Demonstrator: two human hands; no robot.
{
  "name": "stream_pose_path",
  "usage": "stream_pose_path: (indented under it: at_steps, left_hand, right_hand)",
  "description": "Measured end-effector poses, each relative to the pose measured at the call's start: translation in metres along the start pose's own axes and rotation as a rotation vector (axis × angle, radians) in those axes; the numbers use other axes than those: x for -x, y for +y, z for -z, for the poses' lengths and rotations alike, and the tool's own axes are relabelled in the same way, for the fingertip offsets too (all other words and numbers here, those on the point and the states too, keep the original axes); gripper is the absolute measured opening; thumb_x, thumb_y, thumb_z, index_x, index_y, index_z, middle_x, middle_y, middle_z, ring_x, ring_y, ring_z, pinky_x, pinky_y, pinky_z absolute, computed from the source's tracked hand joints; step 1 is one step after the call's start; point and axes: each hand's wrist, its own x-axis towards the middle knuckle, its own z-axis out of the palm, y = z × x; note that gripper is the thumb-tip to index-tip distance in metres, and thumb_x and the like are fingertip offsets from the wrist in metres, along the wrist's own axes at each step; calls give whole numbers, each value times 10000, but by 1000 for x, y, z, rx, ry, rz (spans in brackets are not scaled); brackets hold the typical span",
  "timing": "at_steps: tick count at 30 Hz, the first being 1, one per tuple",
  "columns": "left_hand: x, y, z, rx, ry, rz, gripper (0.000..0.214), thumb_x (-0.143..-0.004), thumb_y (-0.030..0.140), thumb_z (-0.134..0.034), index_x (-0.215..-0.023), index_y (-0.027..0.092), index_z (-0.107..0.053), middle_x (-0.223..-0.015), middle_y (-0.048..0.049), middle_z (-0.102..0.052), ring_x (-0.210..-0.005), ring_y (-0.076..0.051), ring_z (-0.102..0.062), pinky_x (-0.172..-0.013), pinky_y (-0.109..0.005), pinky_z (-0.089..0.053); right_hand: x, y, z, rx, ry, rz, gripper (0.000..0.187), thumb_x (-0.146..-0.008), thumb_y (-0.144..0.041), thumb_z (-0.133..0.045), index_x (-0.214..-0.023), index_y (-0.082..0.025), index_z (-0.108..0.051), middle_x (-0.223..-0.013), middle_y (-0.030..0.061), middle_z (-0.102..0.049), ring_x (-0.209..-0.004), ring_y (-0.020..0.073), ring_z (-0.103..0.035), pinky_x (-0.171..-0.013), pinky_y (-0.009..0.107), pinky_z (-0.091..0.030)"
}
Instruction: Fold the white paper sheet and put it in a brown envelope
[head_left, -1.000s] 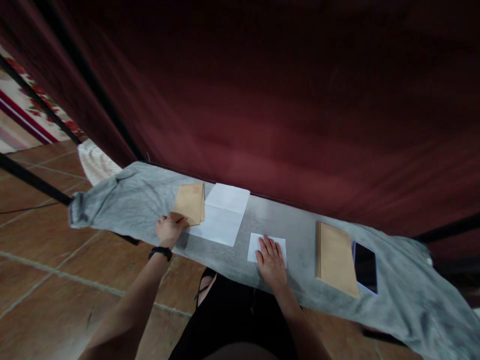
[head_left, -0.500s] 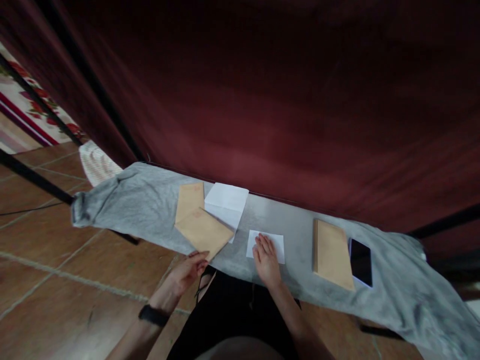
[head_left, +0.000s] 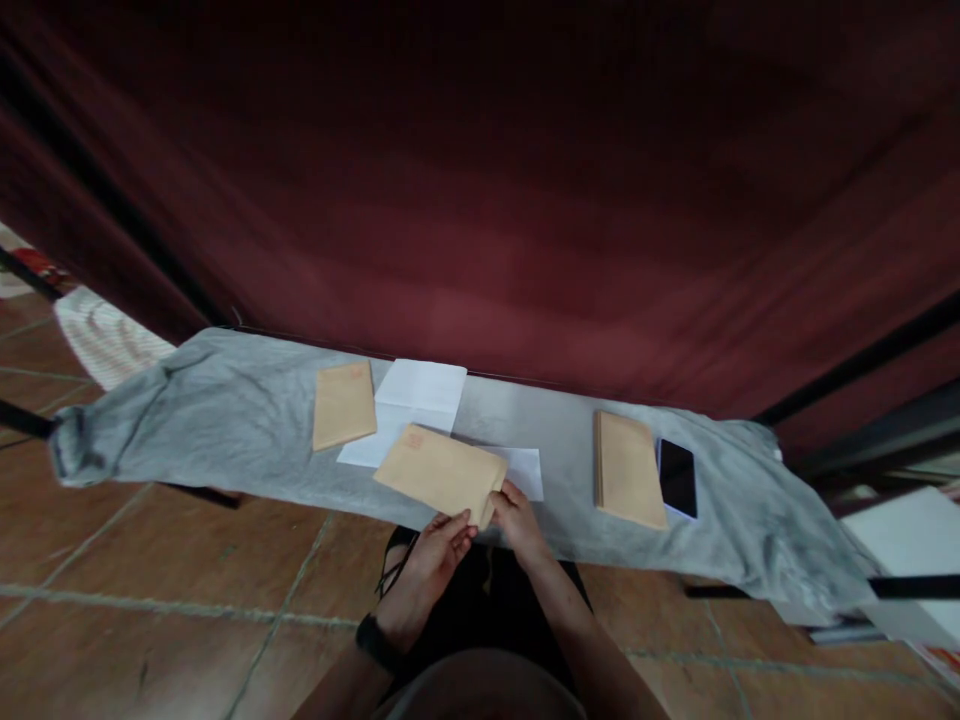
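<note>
A tan paper envelope is held between my two hands, above the front of the grey cloth-covered surface. My left hand pinches its lower edge. At its right end, my right hand grips the corner, with the fingers closed on it. Partly under the envelope lies a small folded white paper; its left part is hidden. A larger creased white sheet lies behind, also partly covered. Left of that sheet rests another tan envelope, flat on the cloth.
A stack of tan envelopes lies to the right, with a dark-screened phone beside it. Grey cloth drapes over the narrow surface. A dark red curtain hangs right behind it. Black metal bars stand at the sides.
My left hand has brought the envelope rightward, over the small white paper. My right hand has left that paper and taken hold of the envelope's right end. The view has shifted right.
</note>
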Motion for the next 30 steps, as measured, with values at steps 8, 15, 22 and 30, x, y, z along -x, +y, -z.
stream_pose_path:
  at_steps: [8,15,22,30]
  left_hand:
    - [6,-15,-2,-113,-72,53,138,-791,214,-805,-779,168,-675,-715,-21,-705,-605,-109,-658,-560,-187,-512]
    - [11,0,-4,-1279,-183,-762,337,-859,346,-691,-1172,222,-685,-1261,-121,-685,-1222,-300,-621,-1055,-461,-471]
    - [-40,53,-27,-2035,-409,-1098,1198,-671,542,-839,-1610,254,-153,-1689,-199,-44,-1551,-403,-58,-1206,-652,-41]
    - [-55,46,-30,-2024,-526,-1075,1183,-649,517,-830,-1608,264,-186,-1615,-170,-305,-1519,-410,-186,-1216,-631,-8]
  right_hand:
    - [2,-6,13,28,-37,-10,347,-692,-375,-630,-997,-237,-723,-895,11,-770,-800,227,-695,-713,330,-551]
    - [-10,-1,45,323,142,211,238,-765,-317,-590,-958,-261,-718,-908,12,-761,-853,219,-672,-825,337,-537]
    - [-2,-7,57,204,-1,268,269,-778,-362,-610,-984,-231,-722,-962,7,-762,-909,229,-672,-908,393,-537]
    - [1,-3,75,321,170,252,244,-766,-290,-600,-991,-237,-680,-913,13,-747,-882,227,-681,-831,367,-558]
